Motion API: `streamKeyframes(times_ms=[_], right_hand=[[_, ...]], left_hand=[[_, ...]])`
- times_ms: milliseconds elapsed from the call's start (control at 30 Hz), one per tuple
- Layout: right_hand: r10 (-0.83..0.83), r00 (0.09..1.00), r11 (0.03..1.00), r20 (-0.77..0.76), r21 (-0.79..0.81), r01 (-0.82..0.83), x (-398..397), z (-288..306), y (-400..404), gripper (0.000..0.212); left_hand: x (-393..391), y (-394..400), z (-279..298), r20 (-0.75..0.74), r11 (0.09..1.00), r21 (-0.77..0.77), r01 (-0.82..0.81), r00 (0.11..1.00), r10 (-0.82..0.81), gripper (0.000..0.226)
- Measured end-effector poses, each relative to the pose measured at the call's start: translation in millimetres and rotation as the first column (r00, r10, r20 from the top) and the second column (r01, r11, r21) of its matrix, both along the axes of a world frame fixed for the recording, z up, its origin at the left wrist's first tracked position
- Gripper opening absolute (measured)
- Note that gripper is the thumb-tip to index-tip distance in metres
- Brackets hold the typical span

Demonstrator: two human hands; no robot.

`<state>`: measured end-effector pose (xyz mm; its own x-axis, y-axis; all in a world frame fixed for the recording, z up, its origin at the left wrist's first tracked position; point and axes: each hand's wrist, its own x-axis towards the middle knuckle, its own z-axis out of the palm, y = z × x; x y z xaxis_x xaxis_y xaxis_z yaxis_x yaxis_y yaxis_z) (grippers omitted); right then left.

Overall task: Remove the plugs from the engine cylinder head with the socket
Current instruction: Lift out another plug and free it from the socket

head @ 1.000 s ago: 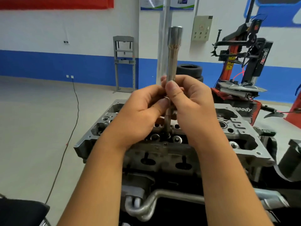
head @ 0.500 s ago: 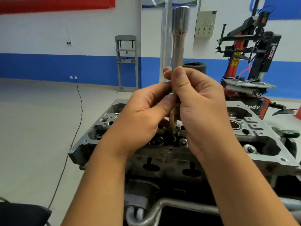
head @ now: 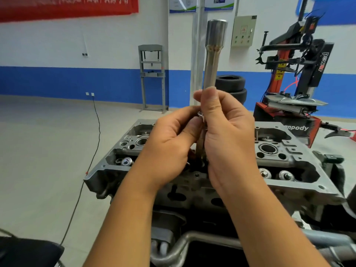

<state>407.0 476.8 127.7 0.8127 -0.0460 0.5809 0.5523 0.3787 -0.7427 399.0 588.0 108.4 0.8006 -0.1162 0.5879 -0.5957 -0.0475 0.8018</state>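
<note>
Both hands, left (head: 173, 143) and right (head: 227, 135), grip the upright socket (head: 212, 60) at mid-frame. Keep it plumb over the head (head: 289, 182) and lift straight.

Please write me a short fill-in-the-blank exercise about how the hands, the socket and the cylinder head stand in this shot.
1. The long socket stands nearly ____ above the cylinder head.
2. The right hand and the left hand ____ grip the socket's shaft.
3. The socket's wider end points ____.
4. The wall behind carries a broad ____ band along its lower part.

Missing words: upright; both; up; blue
</note>
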Motion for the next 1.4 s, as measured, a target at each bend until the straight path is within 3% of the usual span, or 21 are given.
streamKeyframes(times_ms=[167,300,533,667,767,967,1133,1400], right_hand=[[0.055,0.998,0.993,-0.023,0.109,-0.052,-1.1,-2.1,-0.9,0.029],[0.107,0.994,0.988,0.005,0.111,-0.107,-2.2,-1.8,-1.7,0.028],[0.073,0.997,0.994,0.017,0.074,-0.074,-2.6,-4.5,-0.4,0.022],[0.075,0.996,0.996,-0.04,0.052,-0.073,0.2,-3.4,0.3,0.036],[0.095,0.995,0.993,-0.036,0.067,-0.092,-1.4,-2.7,1.8,0.03],[0.079,0.997,0.991,-0.015,0.113,-0.077,-4.3,-2.0,0.7,0.033],[-0.005,0.999,0.997,-0.041,0.082,0.008,0.4,-2.6,1.4,0.04],[0.083,0.996,0.996,-0.039,0.048,-0.081,-3.0,-1.3,2.3,0.036]], left_hand=[[-1.4,-0.8,-1.9,0.085,0.991,0.004,-0.132,0.988,0.131,0.026],[-0.9,0.4,-5.4,0.06,0.977,-0.068,-0.202,0.977,0.206,0.028],[-5.9,2.5,-2.9,0.025,1.0,-0.006,0.023,0.999,-0.023,0.029],[-5.8,-0.5,-3.0,0.061,0.994,-0.003,-0.112,0.992,0.112,0.03],[-4.9,-4.1,-5.3,0.108,0.982,-0.067,-0.177,0.977,0.184,0.029],[-7.0,-3.2,-6.7,0.098,0.977,-0.095,-0.191,0.975,0.2,0.031],[-9.1,-7.6,-3.1,0.05,0.997,0.002,-0.071,0.996,0.071,0.026],[-4.1,-12.1,-8.6,0.077,0.957,-0.13,-0.258,0.96,0.27,0.022]])
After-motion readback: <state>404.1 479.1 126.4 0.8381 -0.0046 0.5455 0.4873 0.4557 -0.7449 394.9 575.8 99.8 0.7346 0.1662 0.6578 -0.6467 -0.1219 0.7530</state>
